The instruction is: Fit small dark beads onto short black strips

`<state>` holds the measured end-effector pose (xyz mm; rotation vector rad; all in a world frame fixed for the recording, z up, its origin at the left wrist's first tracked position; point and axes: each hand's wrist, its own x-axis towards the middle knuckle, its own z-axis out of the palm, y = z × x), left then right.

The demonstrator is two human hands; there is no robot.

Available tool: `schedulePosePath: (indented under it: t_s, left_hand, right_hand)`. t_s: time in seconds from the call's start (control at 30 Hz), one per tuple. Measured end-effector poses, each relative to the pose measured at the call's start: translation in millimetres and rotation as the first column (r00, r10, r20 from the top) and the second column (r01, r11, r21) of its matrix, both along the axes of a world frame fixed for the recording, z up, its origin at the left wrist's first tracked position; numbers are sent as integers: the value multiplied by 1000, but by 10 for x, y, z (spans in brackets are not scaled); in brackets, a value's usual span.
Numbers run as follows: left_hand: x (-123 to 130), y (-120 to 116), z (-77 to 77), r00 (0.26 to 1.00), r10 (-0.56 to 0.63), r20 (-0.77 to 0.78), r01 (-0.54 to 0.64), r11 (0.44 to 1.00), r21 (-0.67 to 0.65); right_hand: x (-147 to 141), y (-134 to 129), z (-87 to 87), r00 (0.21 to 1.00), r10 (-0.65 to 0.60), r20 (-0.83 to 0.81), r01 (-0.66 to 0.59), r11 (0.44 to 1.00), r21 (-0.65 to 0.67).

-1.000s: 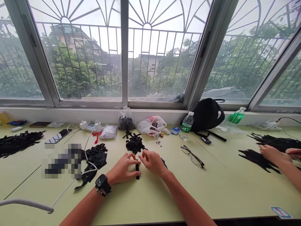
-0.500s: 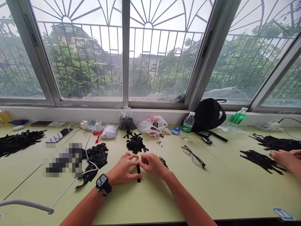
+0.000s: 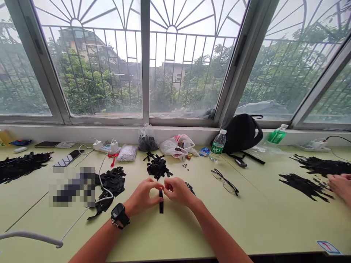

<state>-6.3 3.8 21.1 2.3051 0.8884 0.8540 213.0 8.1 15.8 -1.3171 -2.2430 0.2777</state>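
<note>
A short black fabric strip (image 3: 161,207) lies upright in view on the table, between my two hands. My left hand (image 3: 144,195) curves round its left side, thumb against the strip and index finger at its upper end. My right hand (image 3: 178,190) is closed in a pinch at that upper end, its fingertips meeting those of my left hand. What the right fingertips hold is hidden. Just beyond my hands is a pile of black strips (image 3: 159,167). Small dark round pieces (image 3: 189,188) lie partly hidden behind my right hand.
More black strips (image 3: 113,182) lie at left beside a white cable (image 3: 105,199). Glasses (image 3: 225,182) and a water bottle (image 3: 218,143) stand to the right. Bags (image 3: 178,147) line the window sill. A co-worker's hand (image 3: 340,186) is beside strips (image 3: 301,186) at far right.
My left thumb has moved up along the strip, and the left fingers have drawn closer together. My right hand stays pinched. The co-worker's hand has shifted right, showing small pieces there.
</note>
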Motion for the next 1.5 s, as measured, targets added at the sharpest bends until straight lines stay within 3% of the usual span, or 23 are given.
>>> schedulePosePath:
  t_s: [0.57, 0.73, 0.9, 1.1, 1.3, 1.5]
  left_hand:
    - [-28, 55, -57, 997, 2, -76, 0, 1000, 24]
    - [-43, 76, -101, 997, 21, -70, -19, 999, 27]
    - [-53, 84, -126, 998, 18, -68, -16, 999, 32]
    - [-59, 70, -104, 993, 40, -108, -35, 998, 47]
    - [-62, 53, -80, 992, 54, -116, -50, 998, 42]
    - [-63, 54, -79, 991, 54, -123, -49, 998, 42]
  right_hand:
    - [28, 40, -48, 999, -26, 41, 27, 999, -28]
    - [357, 179, 83, 988, -157, 7, 157, 986, 50]
    - [776, 394, 123, 955, -295, 22, 294, 956, 14]
    - [1033, 430, 49, 975, -207, -80, 195, 972, -135]
    - [1161, 352, 57, 983, -170, -68, 141, 941, -307]
    - [1141, 388, -4, 986, -149, -76, 117, 938, -327]
